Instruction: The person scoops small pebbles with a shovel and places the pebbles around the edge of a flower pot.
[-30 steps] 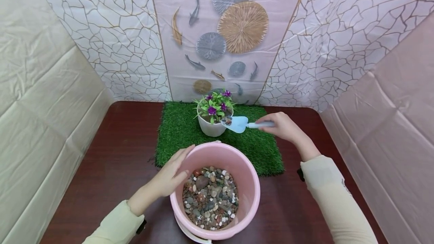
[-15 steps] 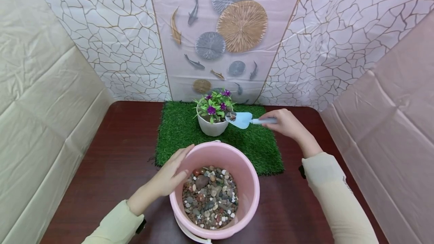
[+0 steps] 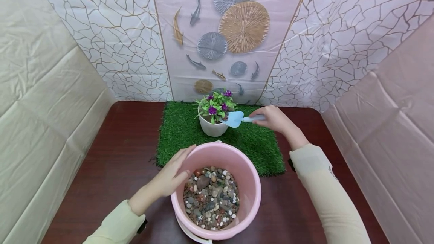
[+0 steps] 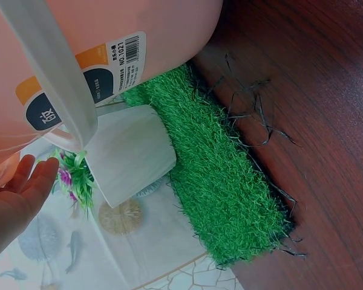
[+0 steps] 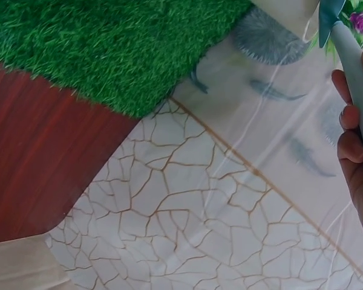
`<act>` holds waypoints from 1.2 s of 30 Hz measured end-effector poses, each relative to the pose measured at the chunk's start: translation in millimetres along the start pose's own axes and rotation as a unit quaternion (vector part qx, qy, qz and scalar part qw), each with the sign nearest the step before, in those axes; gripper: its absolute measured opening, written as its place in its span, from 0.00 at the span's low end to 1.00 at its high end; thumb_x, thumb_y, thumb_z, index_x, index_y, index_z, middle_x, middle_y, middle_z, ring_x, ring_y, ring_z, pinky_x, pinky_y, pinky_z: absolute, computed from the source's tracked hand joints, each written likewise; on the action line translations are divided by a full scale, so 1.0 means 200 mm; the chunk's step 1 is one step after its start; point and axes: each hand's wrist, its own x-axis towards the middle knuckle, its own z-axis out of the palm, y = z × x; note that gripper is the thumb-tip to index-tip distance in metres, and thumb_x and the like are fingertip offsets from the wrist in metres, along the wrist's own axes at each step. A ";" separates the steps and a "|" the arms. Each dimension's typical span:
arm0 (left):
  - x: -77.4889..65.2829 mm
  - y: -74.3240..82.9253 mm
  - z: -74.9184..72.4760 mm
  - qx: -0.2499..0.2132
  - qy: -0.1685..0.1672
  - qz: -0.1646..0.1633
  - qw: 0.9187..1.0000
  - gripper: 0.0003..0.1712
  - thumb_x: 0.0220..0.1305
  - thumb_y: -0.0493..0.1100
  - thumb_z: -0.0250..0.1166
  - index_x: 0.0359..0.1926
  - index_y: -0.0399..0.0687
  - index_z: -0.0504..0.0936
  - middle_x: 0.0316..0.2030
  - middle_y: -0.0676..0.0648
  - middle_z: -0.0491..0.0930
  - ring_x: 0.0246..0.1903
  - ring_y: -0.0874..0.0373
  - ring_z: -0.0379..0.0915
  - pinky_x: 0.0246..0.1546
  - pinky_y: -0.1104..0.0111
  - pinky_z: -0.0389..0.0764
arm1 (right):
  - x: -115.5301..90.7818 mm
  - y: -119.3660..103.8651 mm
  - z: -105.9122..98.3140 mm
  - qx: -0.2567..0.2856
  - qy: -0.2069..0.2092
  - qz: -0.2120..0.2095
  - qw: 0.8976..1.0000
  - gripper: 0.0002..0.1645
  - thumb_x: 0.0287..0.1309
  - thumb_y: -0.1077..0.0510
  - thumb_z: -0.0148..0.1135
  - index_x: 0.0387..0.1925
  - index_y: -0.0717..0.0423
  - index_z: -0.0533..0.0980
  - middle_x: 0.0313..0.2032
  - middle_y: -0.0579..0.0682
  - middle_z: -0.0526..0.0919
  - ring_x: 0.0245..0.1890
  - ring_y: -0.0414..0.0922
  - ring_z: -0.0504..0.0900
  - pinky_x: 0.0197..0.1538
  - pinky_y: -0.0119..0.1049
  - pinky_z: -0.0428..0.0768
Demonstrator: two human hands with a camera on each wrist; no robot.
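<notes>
Light-blue trowel (image 3: 234,119) is pointing w/ its blade tip at the right side of the white pot (image 3: 211,129), at rim level; if it is touching, I cannot tell. R hand (image 3: 275,119) is holding the trowel by its handle, fingers curling round it. In the pot, a plant w/ purple flowers (image 3: 212,110) is standing. The pot is resting upright on a green grass mat (image 3: 251,146). Nearer to the person, a pink bucket (image 3: 246,187) is holding mixed pebbles (image 3: 211,202). L hand (image 3: 169,174) is resting on the bucket's left rim, fingers lying nearly straight. White bail (image 4: 57,72) is hanging nr a printed label (image 4: 132,57). Dark-red table (image 3: 112,161) is showing all around; behind, a wall cloth (image 3: 244,27) is showing fish & discs.
</notes>
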 end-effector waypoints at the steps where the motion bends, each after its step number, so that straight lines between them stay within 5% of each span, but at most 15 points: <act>1: 0.00 0.00 0.00 0.000 0.000 0.000 1.000 0.40 0.56 0.33 0.53 0.71 0.41 0.54 0.62 0.38 0.66 0.61 0.44 0.64 0.60 0.46 0.67 | 0.01 -0.01 0.00 -0.003 -0.001 -0.004 1.000 0.12 0.54 0.59 0.65 0.41 0.58 0.83 0.37 0.54 0.87 0.23 0.42 0.78 0.31 0.38 0.75; 5: 0.00 0.00 0.00 0.000 0.001 0.001 1.000 0.40 0.56 0.33 0.53 0.71 0.41 0.54 0.62 0.38 0.66 0.61 0.44 0.64 0.60 0.46 0.67 | 0.04 -0.03 0.01 -0.016 -0.003 -0.019 1.000 0.12 0.54 0.60 0.65 0.41 0.59 0.83 0.37 0.55 0.87 0.30 0.46 0.83 0.36 0.42 0.80; 21: 0.00 0.01 0.00 0.000 0.002 -0.002 1.000 0.40 0.56 0.33 0.53 0.71 0.41 0.54 0.63 0.39 0.66 0.61 0.45 0.64 0.60 0.46 0.67 | 0.16 -0.16 -0.05 -0.052 -0.027 -0.022 0.998 0.09 0.53 0.61 0.64 0.37 0.57 0.84 0.33 0.52 0.87 0.29 0.47 0.82 0.35 0.43 0.79; 36: 0.00 0.00 0.00 -0.001 0.002 -0.002 1.000 0.40 0.56 0.33 0.53 0.71 0.41 0.54 0.63 0.38 0.66 0.62 0.44 0.63 0.61 0.46 0.67 | 0.19 -0.26 -0.10 -0.060 -0.066 0.004 0.996 0.10 0.53 0.61 0.65 0.38 0.58 0.84 0.37 0.54 0.86 0.37 0.50 0.83 0.43 0.45 0.81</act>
